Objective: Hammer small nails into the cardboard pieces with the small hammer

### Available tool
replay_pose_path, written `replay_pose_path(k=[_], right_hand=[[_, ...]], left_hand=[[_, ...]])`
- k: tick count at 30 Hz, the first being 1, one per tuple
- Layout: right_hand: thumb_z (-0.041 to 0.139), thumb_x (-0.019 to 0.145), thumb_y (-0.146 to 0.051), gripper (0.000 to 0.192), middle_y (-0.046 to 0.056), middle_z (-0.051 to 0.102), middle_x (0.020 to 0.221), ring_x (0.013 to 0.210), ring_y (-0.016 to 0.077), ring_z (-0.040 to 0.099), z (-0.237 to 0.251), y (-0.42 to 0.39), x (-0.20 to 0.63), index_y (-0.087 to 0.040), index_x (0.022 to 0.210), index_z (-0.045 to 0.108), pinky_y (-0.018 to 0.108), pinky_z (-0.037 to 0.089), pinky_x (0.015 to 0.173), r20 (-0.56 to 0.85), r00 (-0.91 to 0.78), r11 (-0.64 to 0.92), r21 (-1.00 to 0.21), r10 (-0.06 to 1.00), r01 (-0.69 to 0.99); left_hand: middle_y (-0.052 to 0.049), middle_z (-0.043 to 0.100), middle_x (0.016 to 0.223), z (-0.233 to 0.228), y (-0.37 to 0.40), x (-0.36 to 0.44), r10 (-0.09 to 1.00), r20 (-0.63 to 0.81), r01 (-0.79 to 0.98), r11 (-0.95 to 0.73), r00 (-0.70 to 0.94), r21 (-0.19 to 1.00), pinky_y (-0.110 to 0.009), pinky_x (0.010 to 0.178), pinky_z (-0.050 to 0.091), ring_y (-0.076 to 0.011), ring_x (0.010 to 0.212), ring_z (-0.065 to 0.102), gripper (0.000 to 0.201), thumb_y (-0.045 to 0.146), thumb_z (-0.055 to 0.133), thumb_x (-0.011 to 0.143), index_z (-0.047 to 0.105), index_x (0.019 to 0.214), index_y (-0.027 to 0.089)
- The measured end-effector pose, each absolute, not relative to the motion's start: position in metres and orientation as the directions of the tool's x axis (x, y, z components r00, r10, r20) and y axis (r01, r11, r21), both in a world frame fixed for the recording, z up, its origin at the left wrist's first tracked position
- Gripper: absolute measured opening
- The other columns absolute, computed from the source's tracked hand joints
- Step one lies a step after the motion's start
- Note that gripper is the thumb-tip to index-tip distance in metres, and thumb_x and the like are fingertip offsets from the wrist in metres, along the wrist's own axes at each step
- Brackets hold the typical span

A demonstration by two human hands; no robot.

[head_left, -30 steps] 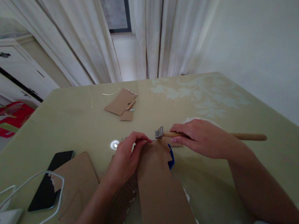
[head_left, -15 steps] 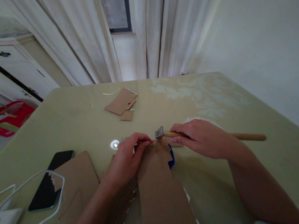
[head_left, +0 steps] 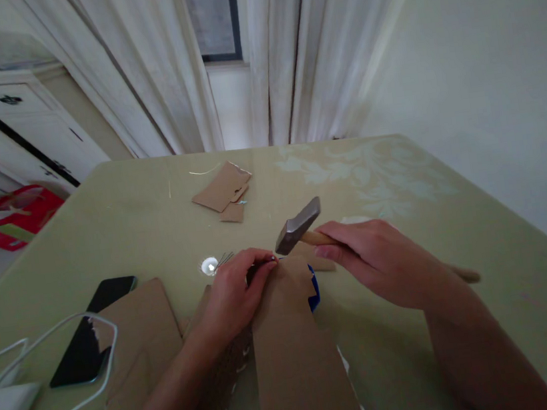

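My right hand [head_left: 381, 263] grips the wooden handle of a small hammer [head_left: 297, 225], whose steel head is tilted up just above the far end of a long cardboard strip [head_left: 293, 350]. My left hand [head_left: 238, 291] pinches a small nail [head_left: 271, 258] upright at that end of the strip, right below the hammer head. A blue piece [head_left: 313, 288] shows under the strip's right edge.
Several loose nails [head_left: 223, 259] lie beside a bright spot on the olive table [head_left: 120, 232]. Cardboard scraps [head_left: 222, 188] lie further back. A black phone [head_left: 88, 330], a white cable [head_left: 58, 368] and another cardboard sheet [head_left: 143, 330] sit at left. Curtains and a white cabinet stand behind.
My right hand has raised the hammer, so its head now points up and over the nail. The left hand stays pinched at the strip's end.
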State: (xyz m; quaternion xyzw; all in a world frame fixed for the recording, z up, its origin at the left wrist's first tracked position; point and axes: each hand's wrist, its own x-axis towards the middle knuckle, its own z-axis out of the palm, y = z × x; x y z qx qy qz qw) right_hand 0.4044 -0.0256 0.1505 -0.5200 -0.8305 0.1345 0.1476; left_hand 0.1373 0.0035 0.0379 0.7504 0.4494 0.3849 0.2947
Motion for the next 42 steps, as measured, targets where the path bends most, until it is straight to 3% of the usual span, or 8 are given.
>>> replay_pose_path(k=[3,11,16,21,26,31,37,42], right_hand=[[0.053,0.117,-0.038,0.029,0.005,0.073,0.085,0.074,0.0204,0.063,0.145,-0.025,0.394,-0.020,0.098,0.066,0.033,0.032,0.070,0.055,-0.430,0.426,-0.294,0.901,0.855],[0.049,0.118,-0.034,0.028,0.007,0.076,0.088,0.073,0.0204,0.064,0.146,-0.024,0.379,-0.019,0.102,0.067,0.033,0.028,0.068,-0.013,-0.399,0.380,-0.277,0.917,0.883],[0.050,0.117,-0.036,0.027,0.006,0.076,0.088,0.075,0.0207,0.065,0.147,-0.027,0.382,-0.020,0.103,0.067,0.032,0.031,0.069,0.070,-0.366,0.369,-0.305,0.928,0.878],[0.049,0.118,-0.034,0.027,0.006,0.077,0.090,0.074,0.0208,0.065,0.145,-0.027,0.380,-0.020,0.102,0.066,0.033,0.028,0.069,-0.005,-0.406,0.389,-0.280,0.914,0.878],[0.049,0.118,-0.039,0.029,0.006,0.076,0.091,0.078,0.0220,0.067,0.145,-0.028,0.380,-0.021,0.106,0.067,0.033,0.030,0.070,0.048,-0.368,0.362,-0.333,0.928,0.871],[0.048,0.118,-0.033,0.028,0.006,0.076,0.088,0.074,0.0212,0.066,0.144,-0.027,0.379,-0.020,0.100,0.066,0.034,0.028,0.069,-0.004,-0.409,0.390,-0.293,0.913,0.873],[0.049,0.118,-0.038,0.028,0.007,0.077,0.092,0.078,0.0220,0.068,0.144,-0.029,0.379,-0.020,0.108,0.068,0.034,0.031,0.069,0.083,-0.372,0.378,-0.328,0.924,0.866],[0.049,0.118,-0.033,0.028,0.006,0.076,0.088,0.073,0.0207,0.067,0.142,-0.030,0.376,-0.020,0.101,0.066,0.035,0.027,0.066,0.010,-0.424,0.412,-0.254,0.906,0.875]], left_hand=[[0.000,0.086,0.099,0.040,0.002,0.137,0.900,0.302,0.453,-0.421,0.313,0.786,-0.032,0.083,0.057,-0.0206,0.090,0.080,0.014,0.034,0.067,0.106,0.078,0.103,0.027],[-0.001,0.087,0.099,0.042,0.001,0.136,0.914,0.256,0.469,-0.384,0.315,0.795,-0.032,0.078,0.057,-0.0220,0.088,0.081,0.015,0.035,0.067,0.105,0.079,0.102,0.026],[-0.001,0.087,0.103,0.042,0.001,0.138,0.915,0.266,0.457,-0.384,0.302,0.803,-0.034,0.084,0.060,-0.0234,0.094,0.082,0.017,0.037,0.066,0.106,0.080,0.103,0.027],[-0.001,0.087,0.100,0.041,0.002,0.137,0.920,0.245,0.485,-0.372,0.305,0.792,-0.034,0.079,0.058,-0.0237,0.091,0.082,0.017,0.037,0.066,0.105,0.079,0.102,0.026],[-0.002,0.088,0.105,0.040,0.001,0.136,0.923,0.236,0.472,-0.361,0.304,0.805,-0.034,0.082,0.059,-0.0239,0.093,0.082,0.019,0.039,0.067,0.106,0.080,0.101,0.026],[-0.002,0.088,0.101,0.040,0.001,0.135,0.920,0.250,0.476,-0.372,0.300,0.797,-0.034,0.078,0.059,-0.0243,0.091,0.082,0.018,0.038,0.067,0.105,0.080,0.101,0.026],[-0.002,0.088,0.108,0.040,0.001,0.134,0.919,0.245,0.462,-0.370,0.309,0.806,-0.034,0.085,0.060,-0.0238,0.096,0.083,0.017,0.037,0.068,0.106,0.080,0.102,0.026],[-0.002,0.087,0.100,0.039,0.002,0.134,0.917,0.246,0.481,-0.378,0.315,0.791,-0.033,0.077,0.059,-0.0234,0.089,0.082,0.015,0.034,0.068,0.104,0.080,0.099,0.026]])
